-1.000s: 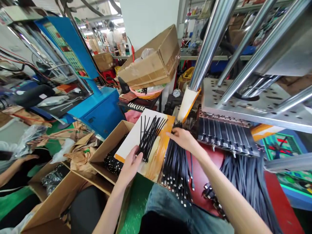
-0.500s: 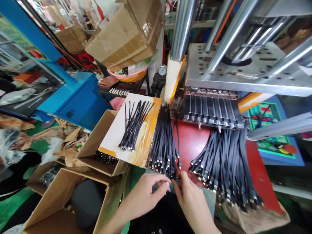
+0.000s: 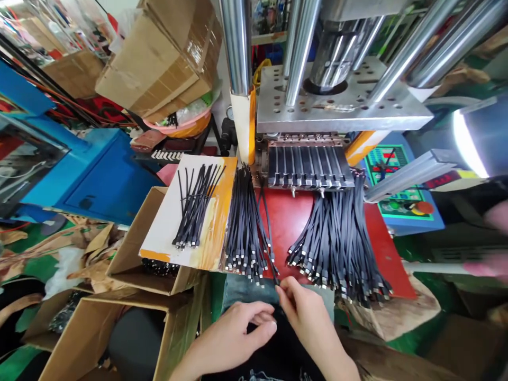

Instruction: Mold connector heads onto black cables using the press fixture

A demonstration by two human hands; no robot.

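My right hand (image 3: 301, 304) pinches the connector end of a black cable (image 3: 271, 254) at the near edge of the red work surface. That cable runs up beside a bundle of black flat cables (image 3: 246, 227), whose metal plugs point toward me. Just to the left, my left hand (image 3: 246, 330) hovers above my lap with its fingers loosely bent and the thumb a little apart; nothing shows in it. A wider fan of black cables (image 3: 337, 238) lies to the right of my hands, its upper ends under the metal mould (image 3: 309, 164).
A white-and-orange board (image 3: 166, 222) carries a tied cable bundle (image 3: 198, 206). Open cardboard boxes (image 3: 75, 330) stand at lower left. Over the red surface (image 3: 278, 206) rises a press with a steel plate (image 3: 341, 119) and columns. A control panel (image 3: 413, 196) sits at right.
The view has swung to the right. My hands have drawn apart, the right one moving away from the left with a cable end in its fingers.
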